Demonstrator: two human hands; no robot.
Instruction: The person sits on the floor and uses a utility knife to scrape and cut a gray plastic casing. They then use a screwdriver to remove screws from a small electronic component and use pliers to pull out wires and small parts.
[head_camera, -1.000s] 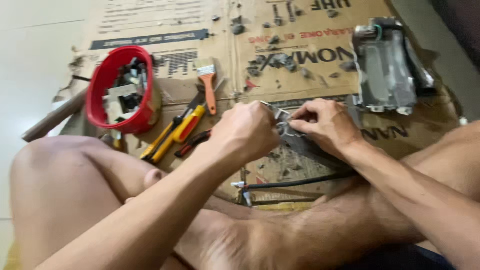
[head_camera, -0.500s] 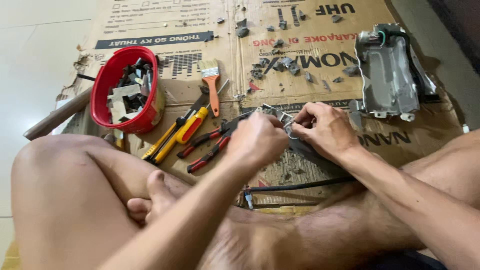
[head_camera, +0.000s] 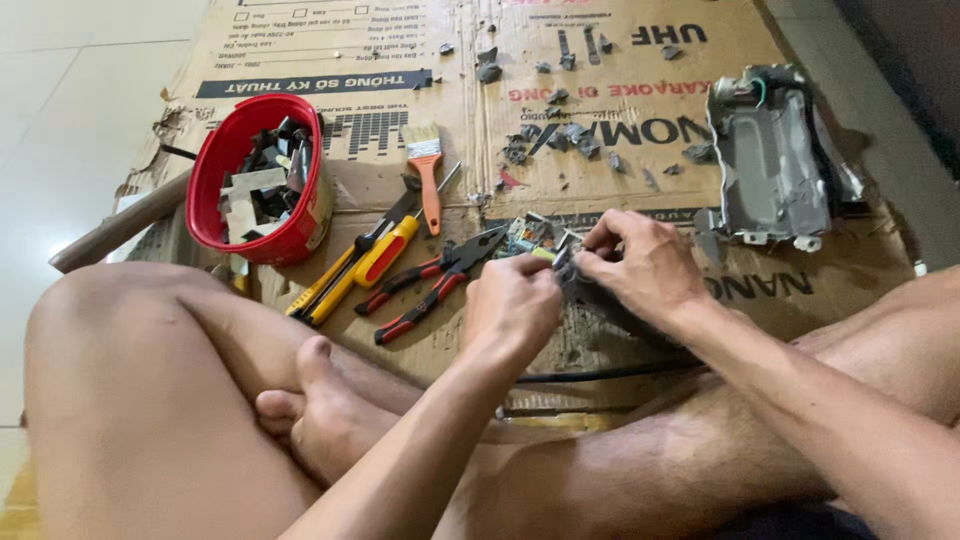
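Head view: the person sits cross-legged on a flattened sheet of brown cardboard (head_camera: 620, 150), creased and torn at its edges, and both hands meet near the middle of the scene. The left hand (head_camera: 512, 308) is curled shut, fingertips pinched on the near-left edge of a small grey device (head_camera: 590, 290), a dull, dusty, angular piece with a bit of greenish circuit board (head_camera: 528, 236) showing at its far-left side. The right hand (head_camera: 640, 265) closes over the device from the far right, thumb and forefinger pinched on its top edge. A thin black cable (head_camera: 600, 375) runs just near of the device.

To the left lie red-handled pliers (head_camera: 430, 285) with dark jaws, just beside a yellow-and-black screwdriver (head_camera: 355, 270). Farther off rests a small paintbrush (head_camera: 428, 180) with an orange handle and pale bristles. At far left stands a round red plastic tub (head_camera: 250, 180) holding dark and white scraps. At far right sits a boxy grey metal housing (head_camera: 775, 165), and small grey fragments are scattered over the far cardboard.
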